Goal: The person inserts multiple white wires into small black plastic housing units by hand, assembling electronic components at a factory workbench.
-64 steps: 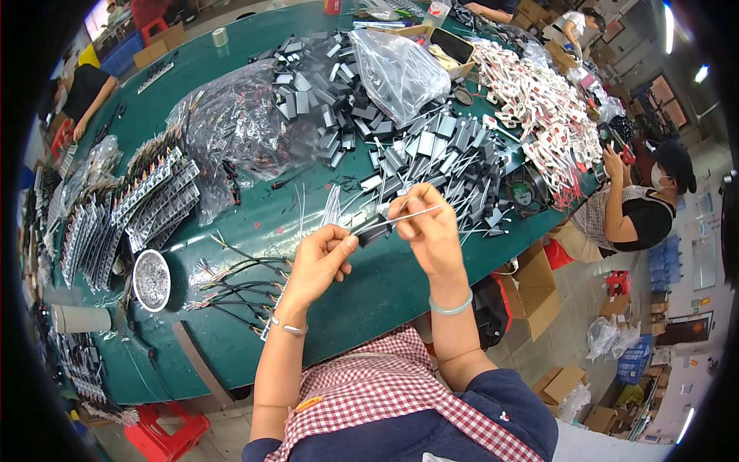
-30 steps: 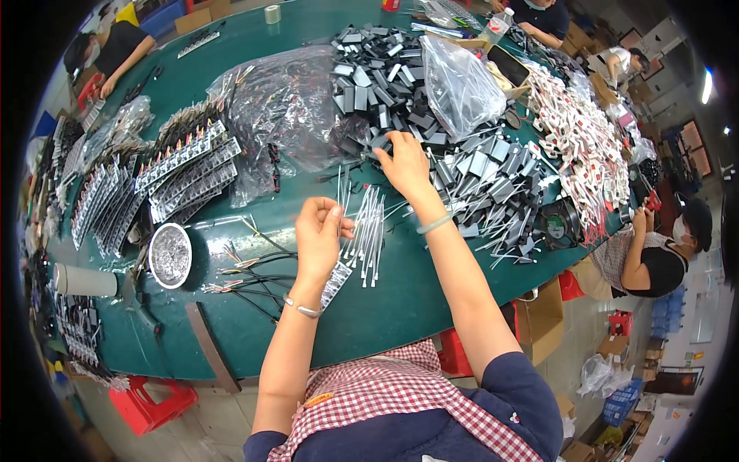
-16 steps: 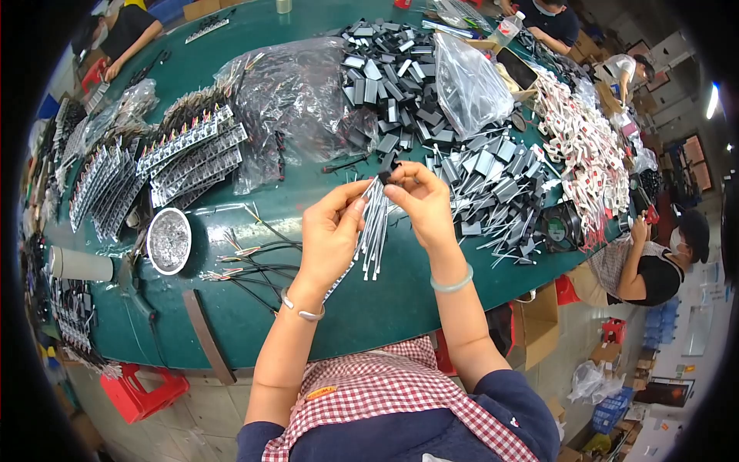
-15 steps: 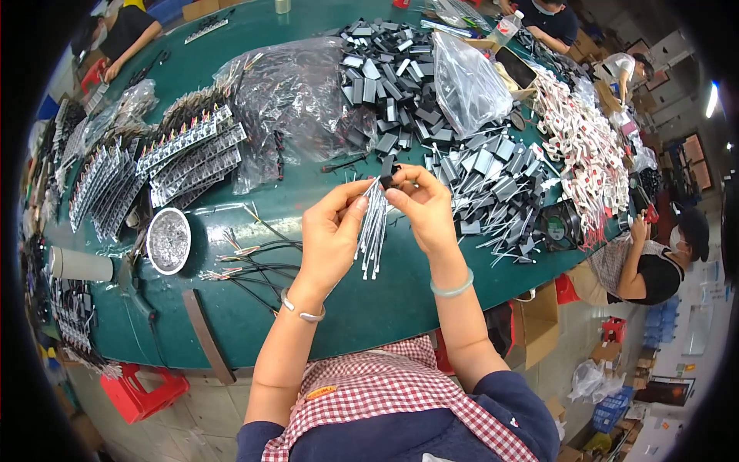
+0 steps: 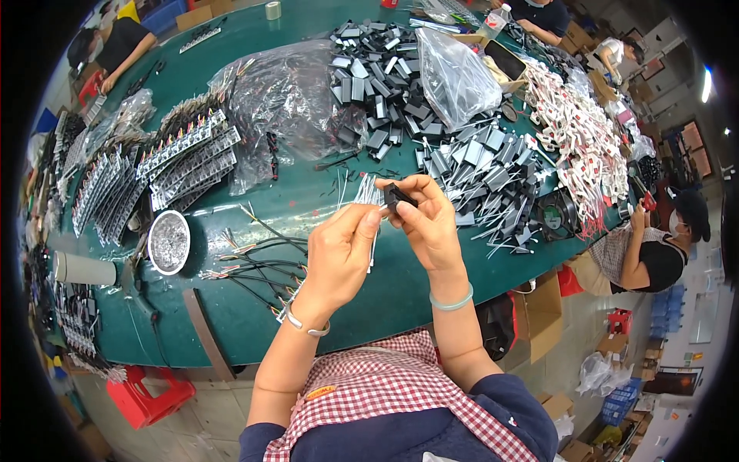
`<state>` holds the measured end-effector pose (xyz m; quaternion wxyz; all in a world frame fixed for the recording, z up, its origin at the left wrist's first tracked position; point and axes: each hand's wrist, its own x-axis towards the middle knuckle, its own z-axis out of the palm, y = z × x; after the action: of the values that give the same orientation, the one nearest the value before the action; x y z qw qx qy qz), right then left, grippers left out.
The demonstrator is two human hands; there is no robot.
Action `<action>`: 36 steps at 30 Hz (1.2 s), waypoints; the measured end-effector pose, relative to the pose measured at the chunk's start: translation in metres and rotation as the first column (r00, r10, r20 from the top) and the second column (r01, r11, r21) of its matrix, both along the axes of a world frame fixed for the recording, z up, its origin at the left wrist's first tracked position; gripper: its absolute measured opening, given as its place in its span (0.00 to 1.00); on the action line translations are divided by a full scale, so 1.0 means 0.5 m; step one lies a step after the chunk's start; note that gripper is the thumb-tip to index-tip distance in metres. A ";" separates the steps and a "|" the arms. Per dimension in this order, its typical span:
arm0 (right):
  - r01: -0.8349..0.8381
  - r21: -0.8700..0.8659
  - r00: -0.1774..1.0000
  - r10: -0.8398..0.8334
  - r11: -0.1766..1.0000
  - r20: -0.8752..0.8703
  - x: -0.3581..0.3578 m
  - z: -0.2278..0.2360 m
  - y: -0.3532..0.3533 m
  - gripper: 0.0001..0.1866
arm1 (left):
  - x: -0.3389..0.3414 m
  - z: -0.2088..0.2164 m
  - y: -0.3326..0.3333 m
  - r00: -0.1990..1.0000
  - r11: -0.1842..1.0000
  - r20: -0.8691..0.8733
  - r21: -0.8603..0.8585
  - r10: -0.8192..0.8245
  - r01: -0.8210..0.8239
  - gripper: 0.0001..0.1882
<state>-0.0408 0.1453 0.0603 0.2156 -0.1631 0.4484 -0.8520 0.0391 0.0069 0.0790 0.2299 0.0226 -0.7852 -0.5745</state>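
Over the green table, my right hand [image 5: 431, 227] pinches a small black plastic housing [image 5: 398, 198] between thumb and fingers. My left hand [image 5: 340, 250] is closed in a pinch right against the housing's left side. A thin pale bit shows at its fingertips, too small to name. White cable ties [image 5: 365, 189] lie on the table just beyond my left hand, which partly covers them. To the left of that hand, several black cables [image 5: 265, 246] with stripped coloured wire ends are spread out.
A heap of black housings [image 5: 377, 85] lies at the far middle, and housings with cable ties [image 5: 493, 165] are piled right. White connectors with red wires [image 5: 573, 138] fill the far right. A metal bowl [image 5: 168, 242], stacked circuit boards [image 5: 192, 158] and a plastic bag [image 5: 292, 100] lie left. Co-workers sit around.
The housing has come lower and tilted in my right hand. My left hand has shifted right and slightly down to meet it, now covering more of the cable ties. The view has shifted slightly.
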 end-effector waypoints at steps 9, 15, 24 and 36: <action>-0.019 0.093 0.976 0.039 0.995 -0.215 0.009 -0.002 0.021 0.21 | 0.022 0.035 -0.011 1.000 0.990 -0.004 -0.138 0.015 -0.015 0.04; -0.062 0.111 0.969 0.087 0.992 -0.233 0.009 0.004 0.029 0.18 | 0.024 0.033 -0.011 1.000 0.982 0.022 -0.190 0.021 -0.017 0.03; -0.030 0.169 0.951 0.080 0.985 -0.299 0.011 0.012 0.033 0.19 | 0.026 0.034 -0.015 1.000 0.976 0.005 -0.215 0.023 -0.021 0.04; 0.134 0.457 0.752 0.210 0.879 -0.625 0.011 0.053 0.054 0.18 | 0.036 0.046 -0.027 0.998 0.858 -0.035 -0.514 -0.044 0.020 0.05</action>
<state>-0.0352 0.1721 0.0868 0.0952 -0.4035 0.6860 -0.5979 0.0572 -0.0066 0.1021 0.2356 -0.0655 -0.9047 -0.3489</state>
